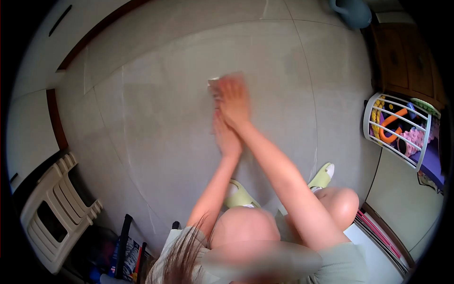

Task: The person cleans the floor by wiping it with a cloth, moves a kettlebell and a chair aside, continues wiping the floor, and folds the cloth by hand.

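My right hand (234,99) lies flat over the pale grey tiled floor (170,113), fingers stretched forward and smeared by motion. A small pale, shiny scrap (213,82) sticks out at the left of its fingertips. Most of that piece is hidden under the hand, and its kind is unclear. Just behind and to the left, my left hand (226,135) rests with extended fingers against the heel of the right hand. Its fingertips are partly blurred.
At left stands a beige plastic stool (59,203) beside white cabinets (33,123). A white rack (399,125) of colourful items and a wooden cabinet (406,59) are at right. A blue-grey jug (353,13) sits at the top right. Green slippers (241,196) are on my feet.
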